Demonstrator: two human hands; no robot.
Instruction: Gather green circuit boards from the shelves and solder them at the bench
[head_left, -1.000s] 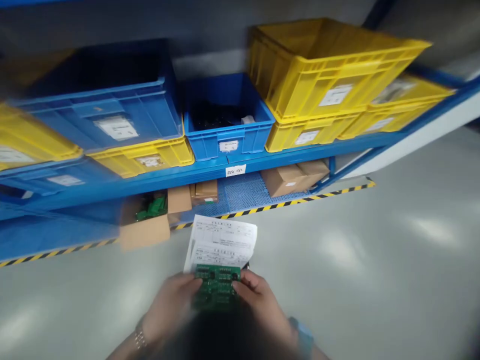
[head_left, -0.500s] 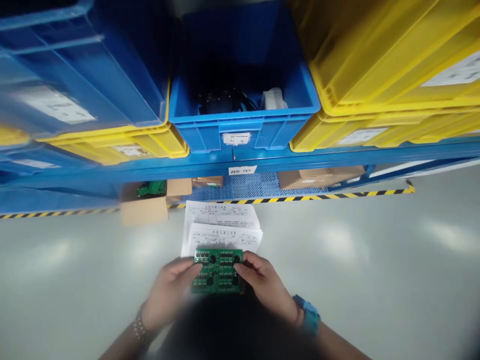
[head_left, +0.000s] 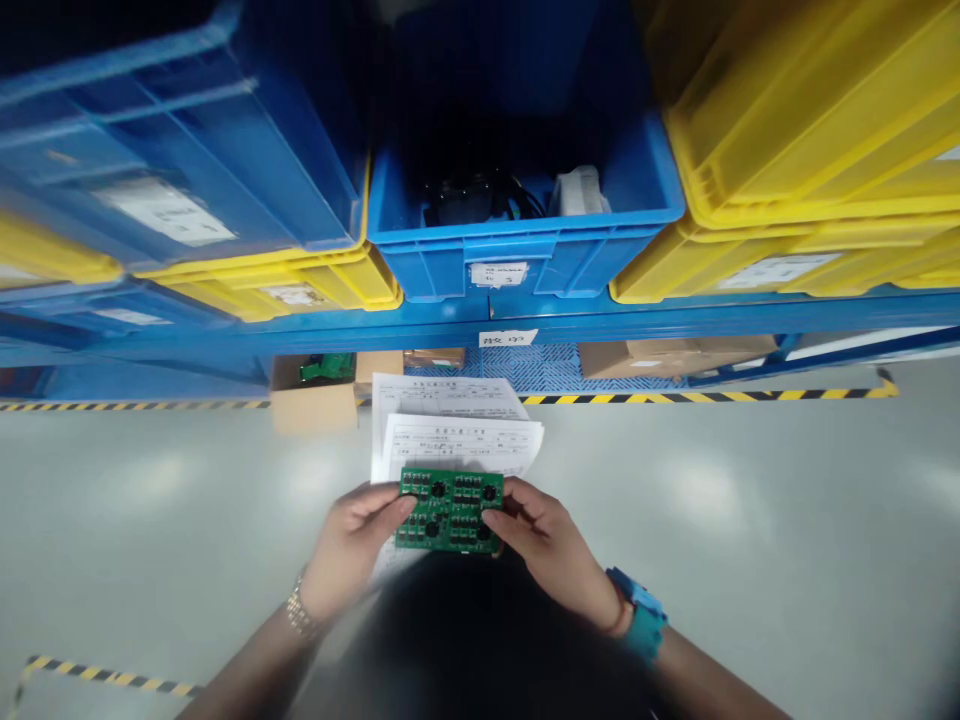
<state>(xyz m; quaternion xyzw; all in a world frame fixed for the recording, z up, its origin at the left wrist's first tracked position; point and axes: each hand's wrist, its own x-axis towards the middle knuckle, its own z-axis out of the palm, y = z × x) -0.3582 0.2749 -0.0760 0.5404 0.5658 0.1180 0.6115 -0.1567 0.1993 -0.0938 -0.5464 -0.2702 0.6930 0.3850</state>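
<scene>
Both hands hold a green circuit board [head_left: 449, 510] level in front of me, over printed paper sheets [head_left: 450, 430] that stick out beyond it. My left hand [head_left: 352, 545] grips the board's left edge and the papers with curled fingers. My right hand [head_left: 551, 550] pinches the board's right edge; a blue watch sits on that wrist. Straight ahead on the shelf stands a small blue bin [head_left: 517, 235] with dark parts and a white item inside.
A blue steel rack [head_left: 600, 322] carries stacked blue crates [head_left: 187, 170] and yellow crates [head_left: 810, 130]. Under it lie cardboard boxes [head_left: 311, 395], one open with green boards, and another box [head_left: 675, 355]. Yellow-black tape [head_left: 712, 396] marks the grey floor.
The view has come closer to the rack and tilted down. The board and papers have stayed in both hands, raised slightly towards the small blue bin.
</scene>
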